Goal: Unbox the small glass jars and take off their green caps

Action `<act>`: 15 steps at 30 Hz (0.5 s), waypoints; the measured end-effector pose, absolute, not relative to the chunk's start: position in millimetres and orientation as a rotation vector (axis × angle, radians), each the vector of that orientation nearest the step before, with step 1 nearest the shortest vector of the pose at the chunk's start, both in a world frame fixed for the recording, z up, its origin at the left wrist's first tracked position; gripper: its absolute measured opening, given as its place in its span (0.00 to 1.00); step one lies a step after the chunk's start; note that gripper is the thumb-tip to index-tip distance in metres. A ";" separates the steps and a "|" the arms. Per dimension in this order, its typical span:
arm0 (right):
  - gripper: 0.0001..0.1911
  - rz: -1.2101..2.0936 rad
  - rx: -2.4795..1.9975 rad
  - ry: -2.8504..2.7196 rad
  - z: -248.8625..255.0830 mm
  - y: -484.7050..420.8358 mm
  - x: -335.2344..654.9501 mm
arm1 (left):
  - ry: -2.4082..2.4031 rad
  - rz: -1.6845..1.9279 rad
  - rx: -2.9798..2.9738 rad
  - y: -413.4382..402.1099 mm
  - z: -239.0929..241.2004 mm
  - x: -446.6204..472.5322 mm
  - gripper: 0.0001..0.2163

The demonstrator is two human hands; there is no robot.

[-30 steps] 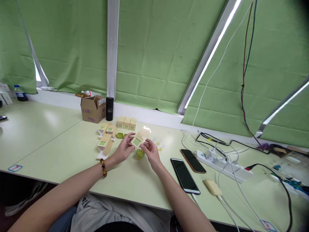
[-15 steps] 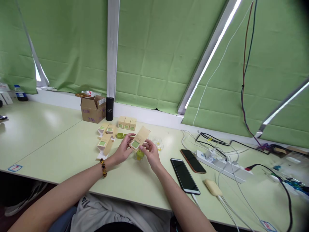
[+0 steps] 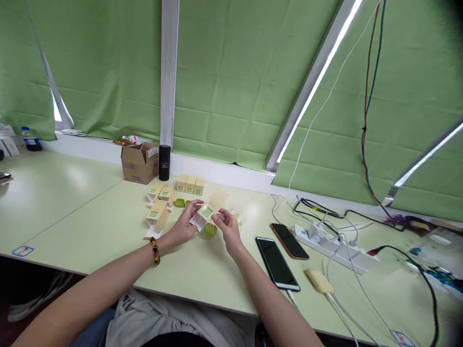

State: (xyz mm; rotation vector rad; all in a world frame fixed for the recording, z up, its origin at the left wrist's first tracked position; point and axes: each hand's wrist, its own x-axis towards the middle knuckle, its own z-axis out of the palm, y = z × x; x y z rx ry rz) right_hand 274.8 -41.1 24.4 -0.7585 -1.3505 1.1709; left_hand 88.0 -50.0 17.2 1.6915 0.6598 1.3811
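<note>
My left hand [image 3: 184,226] and my right hand [image 3: 228,230] hold a small tan cardboard box [image 3: 214,202] with a green square on its face, tilted above the table. A white flap stands out at its lower end, beside my left fingers. My right thumb and fingers pinch the box's right edge. Just below it, a small green-lidded clear jar [image 3: 209,231] stands on the table. Beyond my left hand are green lids [image 3: 179,203], partly hidden. Left of them lie several similar boxes [image 3: 157,215] with flaps out. Clear round pieces [image 3: 237,215] lie beyond my right hand.
Three closed small boxes [image 3: 190,184] stand in a row near the wall. Behind them to the left are a black tumbler [image 3: 164,163] and a larger carton [image 3: 139,164]. On the right lie two phones [image 3: 278,263], a power strip [image 3: 336,246], a yellowish case [image 3: 319,280] and tangled cables.
The held box has shifted slightly right and up, and a white flap now shows at its lower end. More of the jar beneath has come into sight.
</note>
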 end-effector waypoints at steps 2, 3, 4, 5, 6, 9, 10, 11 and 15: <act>0.27 1.203 -0.750 -1.307 27.8 -42.2 274.9 | 0.645 1.365 1.684 -51.3 17.9 88.1 0.31; 0.27 1.212 -0.746 -1.293 29.0 -42.3 274.9 | 0.631 1.363 1.686 -51.7 17.9 88.0 0.31; 0.27 1.217 -0.744 -1.281 30.0 -42.2 275.0 | 0.617 1.366 1.695 -51.9 17.9 87.6 0.30; 0.26 1.218 -0.745 -1.271 30.6 -41.9 275.0 | 0.603 1.371 1.712 -52.0 17.9 86.9 0.30; 0.26 1.216 -0.747 -1.263 30.9 -41.4 275.1 | 0.588 1.376 1.733 -52.1 17.9 85.9 0.30; 0.27 1.191 -0.755 -1.238 30.6 -40.1 275.7 | 0.592 1.400 1.820 -53.3 19.1 82.5 0.27; 0.27 1.184 -0.755 -1.232 30.4 -39.9 275.9 | 0.627 1.410 1.849 -53.9 19.9 81.8 0.25; 0.27 1.180 -0.754 -1.229 30.2 -39.9 276.0 | 0.682 1.421 1.877 -54.5 20.7 81.7 0.24; 0.28 1.214 -0.735 -1.234 29.4 -41.4 275.8 | 0.936 1.494 1.950 -55.8 22.6 85.8 0.25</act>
